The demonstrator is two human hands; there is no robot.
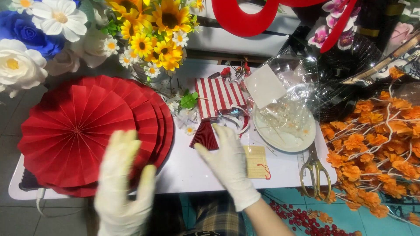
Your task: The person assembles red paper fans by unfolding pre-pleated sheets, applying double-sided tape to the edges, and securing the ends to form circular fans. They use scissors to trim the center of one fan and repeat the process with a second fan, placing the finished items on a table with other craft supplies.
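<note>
My left hand (124,183), in a white glove, hovers blurred over the near edge of a stack of round red pleated paper fans (78,131), fingers apart and empty. Gloved too, my right hand (229,164) is spread open above the white table (188,170), holding nothing. Just beyond its fingertips lie a small folded dark red paper fan (204,135) and a red-and-white striped paper piece (217,97). A yellowish card with a red string (256,161) lies right beside that hand.
A white plate under clear cellophane (284,129) sits right of centre, gold scissors (316,170) at the table's right edge. Orange artificial flowers (380,144) fill the right side. Yellow sunflowers (153,30) and white and blue blooms (30,39) stand at the back left. Red berries (302,218) lie below.
</note>
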